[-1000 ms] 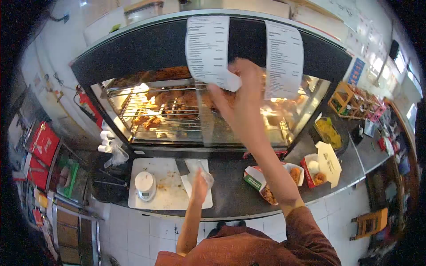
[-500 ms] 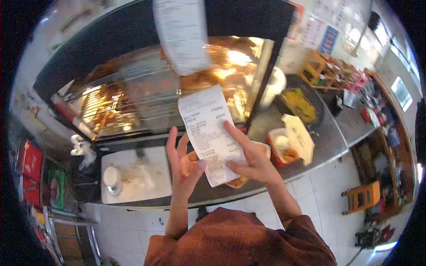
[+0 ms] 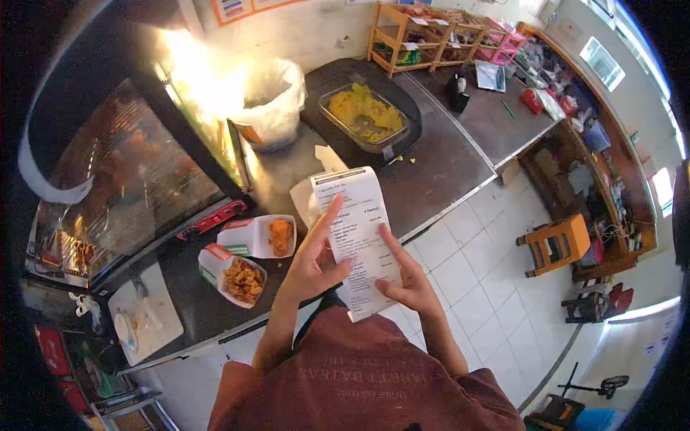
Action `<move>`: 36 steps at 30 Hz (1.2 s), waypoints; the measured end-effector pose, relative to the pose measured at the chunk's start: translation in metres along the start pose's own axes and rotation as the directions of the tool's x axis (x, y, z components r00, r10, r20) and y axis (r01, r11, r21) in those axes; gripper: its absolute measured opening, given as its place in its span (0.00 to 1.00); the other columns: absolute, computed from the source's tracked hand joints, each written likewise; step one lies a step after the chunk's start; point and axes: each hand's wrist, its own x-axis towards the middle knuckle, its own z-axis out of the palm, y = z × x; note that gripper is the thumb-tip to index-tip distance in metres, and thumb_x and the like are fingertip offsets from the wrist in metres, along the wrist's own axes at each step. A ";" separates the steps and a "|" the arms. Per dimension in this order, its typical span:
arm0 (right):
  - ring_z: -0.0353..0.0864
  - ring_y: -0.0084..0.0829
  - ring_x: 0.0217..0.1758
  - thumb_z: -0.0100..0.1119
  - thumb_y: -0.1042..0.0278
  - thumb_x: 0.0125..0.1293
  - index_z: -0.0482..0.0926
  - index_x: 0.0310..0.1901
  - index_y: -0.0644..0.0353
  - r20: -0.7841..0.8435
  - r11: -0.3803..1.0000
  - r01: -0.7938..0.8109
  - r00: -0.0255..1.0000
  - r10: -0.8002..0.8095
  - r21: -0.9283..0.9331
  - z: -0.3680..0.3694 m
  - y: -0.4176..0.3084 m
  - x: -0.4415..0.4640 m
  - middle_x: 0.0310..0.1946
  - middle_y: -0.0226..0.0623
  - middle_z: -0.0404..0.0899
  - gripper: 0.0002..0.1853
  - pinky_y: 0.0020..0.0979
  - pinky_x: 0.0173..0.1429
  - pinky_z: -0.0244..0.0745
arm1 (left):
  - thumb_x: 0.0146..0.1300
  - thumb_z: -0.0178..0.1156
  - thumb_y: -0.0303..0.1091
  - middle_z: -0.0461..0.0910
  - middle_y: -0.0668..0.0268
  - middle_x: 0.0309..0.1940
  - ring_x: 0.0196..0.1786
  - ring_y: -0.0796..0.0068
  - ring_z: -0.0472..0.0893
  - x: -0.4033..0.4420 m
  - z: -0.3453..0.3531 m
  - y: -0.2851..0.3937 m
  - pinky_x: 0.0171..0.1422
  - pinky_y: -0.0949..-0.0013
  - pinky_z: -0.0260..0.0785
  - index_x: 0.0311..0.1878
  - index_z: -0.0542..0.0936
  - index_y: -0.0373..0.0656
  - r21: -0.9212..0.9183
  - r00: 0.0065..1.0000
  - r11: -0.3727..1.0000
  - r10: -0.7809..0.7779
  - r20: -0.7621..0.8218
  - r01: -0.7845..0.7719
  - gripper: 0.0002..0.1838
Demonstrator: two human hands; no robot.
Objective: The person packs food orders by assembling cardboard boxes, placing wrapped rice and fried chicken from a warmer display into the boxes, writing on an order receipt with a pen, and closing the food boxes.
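Note:
A long printed receipt (image 3: 365, 248) is held upright before my chest, over the counter's front edge. My left hand (image 3: 314, 258) pinches its left side, the thumb on the printed face. On the right side, my right hand (image 3: 410, 284) grips the paper between thumb and forefinger. To the left of my left hand stand two open takeaway boxes: the nearer box (image 3: 212, 267) holds crispy fried pieces (image 3: 244, 280), and the farther box (image 3: 241, 233) holds a fried piece (image 3: 280, 237). Behind the receipt, a pale open box (image 3: 302, 197) is partly hidden.
A lit glass display cabinet (image 3: 136, 165) stands left, with a white cutting board (image 3: 162, 309) below it. Farther back are a lined bucket (image 3: 277, 108) and a tray of yellow food (image 3: 363, 118). An orange stool (image 3: 557, 244) stands on the tiled floor to the right.
My view has swung right, bringing the boxes and tray fully into sight. My left hand's spread fingers have closed on the receipt. The hanging paper strip has left the view.

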 end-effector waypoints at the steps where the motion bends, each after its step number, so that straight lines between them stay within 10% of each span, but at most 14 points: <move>1: 0.40 0.31 0.72 0.53 0.82 0.48 0.47 0.68 0.59 -0.006 0.999 -0.025 1.000 0.025 0.021 -0.013 0.003 0.005 0.70 0.40 0.43 0.43 0.31 0.71 0.36 | 0.50 0.55 0.15 0.48 0.62 0.67 0.65 0.72 0.58 0.013 0.002 -0.004 0.62 0.70 0.60 0.70 0.47 0.45 -0.008 0.999 0.999 -0.037 0.015 0.037 0.44; 12: 0.50 0.36 0.70 0.58 0.65 0.58 0.45 0.68 0.60 -0.070 0.965 -0.021 0.997 0.041 0.262 -0.141 0.037 0.073 0.68 0.44 0.48 0.41 0.37 0.68 0.49 | 0.46 0.56 0.15 0.44 0.64 0.69 0.68 0.73 0.52 0.130 0.018 -0.055 0.64 0.69 0.56 0.71 0.42 0.47 -0.093 0.997 0.993 -0.073 -0.015 0.071 0.50; 13: 0.67 0.37 0.60 0.53 0.56 0.63 0.48 0.67 0.60 -0.078 0.949 0.023 0.997 0.002 0.314 -0.155 0.044 0.084 0.62 0.45 0.59 0.37 0.37 0.62 0.63 | 0.46 0.55 0.15 0.43 0.64 0.69 0.68 0.73 0.51 0.139 0.020 -0.057 0.64 0.69 0.56 0.71 0.42 0.47 -0.102 0.998 0.993 -0.064 -0.027 0.061 0.50; 16: 0.76 0.31 0.45 0.49 0.57 0.65 0.54 0.64 0.60 -0.112 0.845 -0.130 0.970 0.218 0.518 -0.206 0.057 0.121 0.54 0.43 0.67 0.30 0.33 0.50 0.73 | 0.44 0.55 0.13 0.42 0.64 0.70 0.68 0.73 0.51 0.166 0.029 -0.058 0.65 0.69 0.54 0.71 0.40 0.47 -0.116 0.995 0.992 -0.059 -0.082 0.049 0.51; 20: 0.76 0.27 0.40 0.46 0.65 0.67 0.65 0.55 0.61 -0.114 0.916 -0.243 0.950 0.292 0.320 -0.276 0.103 0.188 0.49 0.40 0.69 0.17 0.29 0.41 0.76 | 0.45 0.54 0.13 0.41 0.63 0.70 0.68 0.73 0.52 0.189 0.047 -0.068 0.64 0.69 0.56 0.70 0.39 0.46 -0.007 0.971 1.000 -0.007 -0.237 0.006 0.51; 25: 0.77 0.24 0.33 0.47 0.69 0.66 0.73 0.44 0.64 0.254 0.998 -0.001 0.967 -0.013 0.056 -0.264 0.080 0.323 0.35 0.35 0.75 0.10 0.25 0.40 0.74 | 0.45 0.53 0.12 0.40 0.63 0.70 0.67 0.73 0.55 0.205 0.073 -0.065 0.58 0.70 0.64 0.70 0.37 0.46 0.043 0.895 0.999 0.028 -0.445 -0.010 0.51; 30: 0.78 0.23 0.32 0.53 0.67 0.62 0.76 0.41 0.62 0.633 0.788 0.576 0.698 -0.335 -0.218 -0.147 0.053 0.465 0.31 0.34 0.79 0.09 0.24 0.40 0.74 | 0.45 0.54 0.14 0.38 0.61 0.70 0.66 0.71 0.56 0.201 0.089 -0.060 0.49 0.70 0.71 0.70 0.34 0.49 0.094 0.776 0.995 0.090 -0.625 -0.039 0.53; 36: 0.78 0.28 0.29 0.55 0.68 0.59 0.78 0.35 0.57 0.923 0.318 0.882 0.381 -0.047 -0.348 -0.064 0.129 0.584 0.29 0.32 0.80 0.05 0.28 0.37 0.73 | 0.44 0.57 0.17 0.33 0.60 0.70 0.69 0.68 0.48 0.190 0.108 -0.051 0.50 0.69 0.72 0.70 0.34 0.48 0.242 0.586 0.970 0.180 -0.790 0.029 0.54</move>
